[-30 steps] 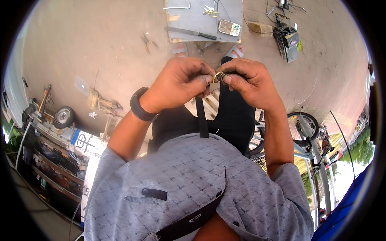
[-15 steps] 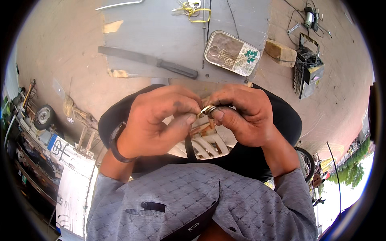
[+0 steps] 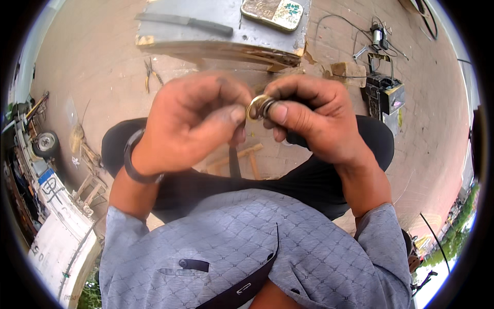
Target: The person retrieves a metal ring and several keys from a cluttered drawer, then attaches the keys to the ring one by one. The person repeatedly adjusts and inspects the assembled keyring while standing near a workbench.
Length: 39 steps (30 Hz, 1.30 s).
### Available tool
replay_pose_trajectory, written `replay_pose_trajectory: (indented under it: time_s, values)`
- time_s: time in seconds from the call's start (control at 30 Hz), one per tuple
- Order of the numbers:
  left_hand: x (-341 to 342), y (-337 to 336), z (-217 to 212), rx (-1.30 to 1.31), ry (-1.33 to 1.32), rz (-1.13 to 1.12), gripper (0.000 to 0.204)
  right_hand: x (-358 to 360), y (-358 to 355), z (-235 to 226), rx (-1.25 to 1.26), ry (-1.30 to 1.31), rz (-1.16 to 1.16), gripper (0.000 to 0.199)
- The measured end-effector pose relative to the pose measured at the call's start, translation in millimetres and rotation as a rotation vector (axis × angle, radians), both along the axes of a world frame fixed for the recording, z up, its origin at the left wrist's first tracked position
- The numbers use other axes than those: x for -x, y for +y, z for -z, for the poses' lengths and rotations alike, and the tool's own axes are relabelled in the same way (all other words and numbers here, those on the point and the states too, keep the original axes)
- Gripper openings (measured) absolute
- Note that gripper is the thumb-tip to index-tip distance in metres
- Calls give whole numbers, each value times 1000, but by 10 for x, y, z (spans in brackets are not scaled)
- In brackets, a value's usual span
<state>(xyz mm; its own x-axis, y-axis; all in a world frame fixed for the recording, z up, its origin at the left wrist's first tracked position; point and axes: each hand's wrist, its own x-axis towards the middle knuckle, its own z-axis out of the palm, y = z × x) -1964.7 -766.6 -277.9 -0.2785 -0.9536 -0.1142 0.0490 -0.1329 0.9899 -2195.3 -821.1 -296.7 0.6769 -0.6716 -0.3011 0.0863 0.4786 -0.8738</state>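
Note:
Small brass-coloured rings (image 3: 254, 108), with a darker ring beside them, are held up between my hands above my lap. My right hand (image 3: 321, 118) pinches them between thumb and curled fingers, covering their right side. At the left edge, my left hand (image 3: 190, 123) has its curled fingers and thumb closed against the brass ring; the thumb tip sits slightly off the rim. A dark band (image 3: 135, 159) circles my left wrist. What lies behind the right fingers is hidden, and the exact kind of part cannot be made out.
Ahead stands a low grey-topped table (image 3: 242, 41) bearing a black-handled knife (image 3: 190, 21) and a shallow tin (image 3: 272, 13). Pliers (image 3: 150, 76) lie on the paving. A block (image 3: 349, 72), a black handled box (image 3: 383, 95) and a corded tool (image 3: 378, 37) are at the right.
My view has shifted, so the table now appears higher up and its front edge shows. The hands have come up nearer, and the rings are turned more face-on with the left thumb slightly drawn back.

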Motion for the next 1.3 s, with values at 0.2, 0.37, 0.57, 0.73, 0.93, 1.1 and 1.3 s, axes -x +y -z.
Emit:
replay_pose_trajectory:
  time_s: [0.2,0.37,0.57,0.73,0.93,1.1,1.3]
  values:
    - [22,110,-49,222,-73,-64,11,-57,95,-90,353,-7,75,19]
    - [-192,245,-98,430,-158,-119,12,-320,177,-115,415,-79,118,20]
    - [-524,332,-122,463,-152,-17,14,-446,213,-354,451,112,-37,20]
    - [-612,251,-40,612,-318,-70,12,-424,-133,-423,594,170,-64,18]
    - [-553,170,104,722,-456,-68,14,-540,-320,-295,962,226,-233,13]
    - [-513,96,187,694,-475,-8,15,-475,-339,-119,970,213,-312,15]
    - [-477,82,273,620,-421,87,15,-414,-339,-76,985,189,-410,16]
